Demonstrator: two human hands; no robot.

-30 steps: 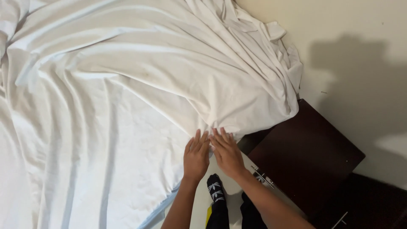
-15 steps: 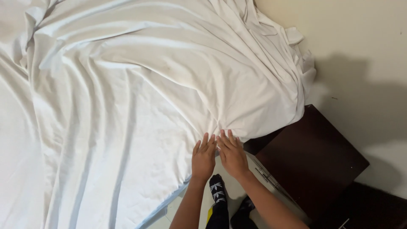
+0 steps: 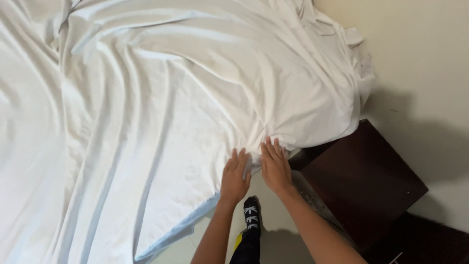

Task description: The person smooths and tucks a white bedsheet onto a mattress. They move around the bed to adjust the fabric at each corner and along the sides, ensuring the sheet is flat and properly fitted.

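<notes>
Sheet: a white bed sheet [image 3: 161, 107] covers the bed, heavily creased, with folds running down toward the near right corner of the bed, where I am working.
Sheet edge: along the near edge of the bed the hem hangs loose over the side, lifting off toward the floor to the left of my hands.
Left hand: my left hand [image 3: 235, 177] lies palm down on the sheet at the near right corner of the bed, fingers spread and flat, gripping nothing that I can see.
Right hand: my right hand [image 3: 275, 166] sits just beside it, nearly touching, also flat with the fingers together and pressing the bunched cloth at the corner.
Foot: my socked foot [image 3: 251, 215] stands on the floor below, between my arms.
Nightstand: a dark wooden nightstand [image 3: 364, 181] stands against the wall, just beside the bed's corner.
Step in hand: I judge that I am gathering and pressing the sheet at this corner.
Next move: it calls for closing the fingers on the gathered cloth and working it down over the corner, in the narrow gap by the nightstand.
</notes>
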